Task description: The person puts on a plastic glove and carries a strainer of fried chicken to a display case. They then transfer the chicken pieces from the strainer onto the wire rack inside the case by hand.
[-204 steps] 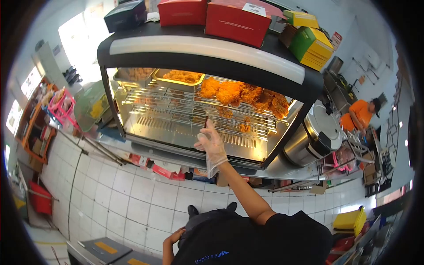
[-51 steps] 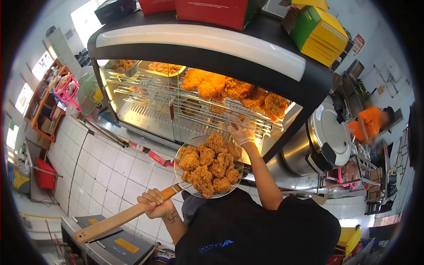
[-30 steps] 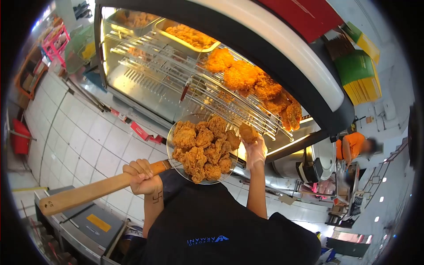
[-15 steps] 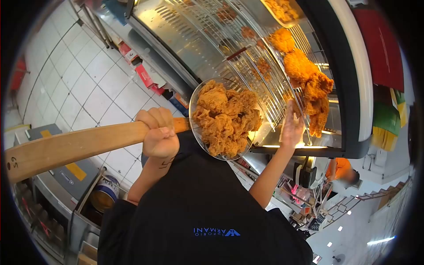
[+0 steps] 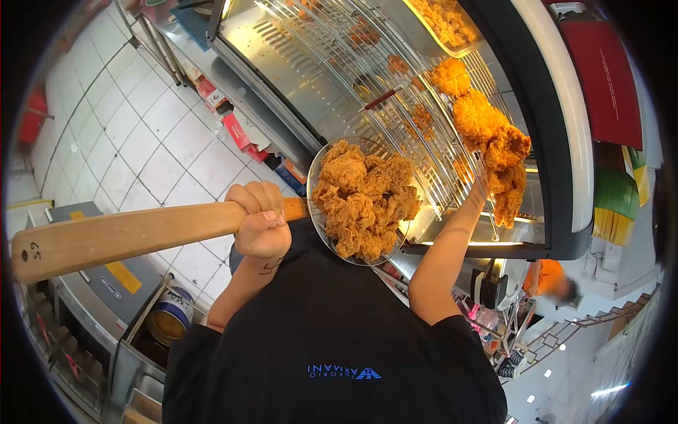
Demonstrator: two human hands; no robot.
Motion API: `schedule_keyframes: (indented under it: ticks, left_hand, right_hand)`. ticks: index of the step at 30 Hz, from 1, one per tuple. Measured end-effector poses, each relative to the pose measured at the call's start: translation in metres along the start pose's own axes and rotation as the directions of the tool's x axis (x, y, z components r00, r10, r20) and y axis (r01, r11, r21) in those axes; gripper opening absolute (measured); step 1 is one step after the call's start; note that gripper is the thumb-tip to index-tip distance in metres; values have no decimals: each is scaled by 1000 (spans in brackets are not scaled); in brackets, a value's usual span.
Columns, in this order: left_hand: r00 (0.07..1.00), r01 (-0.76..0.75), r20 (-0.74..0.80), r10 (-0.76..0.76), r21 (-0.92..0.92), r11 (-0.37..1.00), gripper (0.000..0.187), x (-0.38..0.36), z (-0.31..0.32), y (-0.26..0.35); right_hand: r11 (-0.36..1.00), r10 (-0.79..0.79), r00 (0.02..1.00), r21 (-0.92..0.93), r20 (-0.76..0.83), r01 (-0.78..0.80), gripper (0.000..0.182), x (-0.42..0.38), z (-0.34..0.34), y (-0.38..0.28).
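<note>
My left hand (image 5: 263, 218) is wrapped round the wooden handle (image 5: 141, 235) of a wire skimmer (image 5: 315, 227). Several pieces of browned fried chicken (image 5: 364, 201) are heaped in its round basket, which hangs in front of my chest at the edge of a lit display case (image 5: 452, 251). My right hand (image 5: 478, 189) reaches into the case, close beside orange fried chicken pieces (image 5: 505, 148) lined up on a wire rack (image 5: 424, 166). Its fingers are mostly hidden by the rack and the chicken.
A tray of small fried pieces (image 5: 445, 25) sits farther inside the case. Red boxes (image 5: 236, 131) stand along the case's left side. At lower left are a metal counter (image 5: 106, 332) and a large can (image 5: 169, 316). A person in orange (image 5: 547, 279) is at far right.
My right hand has gone deeper into the case, from outstretched fingers in plain sight to right beside the chicken. My left hand keeps hold of the skimmer, its handle tilted slightly less.
</note>
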State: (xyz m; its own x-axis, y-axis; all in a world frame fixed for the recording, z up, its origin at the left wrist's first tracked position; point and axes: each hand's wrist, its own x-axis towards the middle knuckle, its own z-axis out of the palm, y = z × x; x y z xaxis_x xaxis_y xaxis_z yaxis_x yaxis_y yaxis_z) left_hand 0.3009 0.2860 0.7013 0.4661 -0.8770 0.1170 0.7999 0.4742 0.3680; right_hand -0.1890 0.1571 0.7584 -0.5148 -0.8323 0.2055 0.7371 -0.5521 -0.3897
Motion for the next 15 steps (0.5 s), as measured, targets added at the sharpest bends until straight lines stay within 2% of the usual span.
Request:
schedule_keyframes:
  ticks: [6,8,10,11,13,14,15]
  left_hand:
    - [1000,7,-1,-7,-13,1000,17,0,0,-3]
    - [1000,11,-12,-11,-29,1000,17,0,0,-3]
    - [1000,11,-9,-11,-32,999,18,1,0,-4]
    - [1000,11,-5,-11,-27,1000,18,1,1,-3]
    - [1000,1,-5,-1,-21,1000,18,2,4,-4]
    - [1000,-5,-9,5,-18,1000,17,2,5,-4]
    - [1000,-9,-15,9,-13,1000,17,2,6,-4]
  right_hand:
    - [988,38,999,148,22,-41,52,-16,-5,-7]
    - [937,160,986,308,47,-167,52,-39,-7,-8]
    - [784,335,937,523,96,-333,52,-73,-4,-5]
    - [754,369,923,547,104,-363,52,-92,0,-2]
    - [840,336,938,424,82,-338,52,-127,16,6]
    - [963,233,972,135,27,-235,52,-150,32,18]
    - [975,128,991,-178,-29,-131,51,-172,48,30]
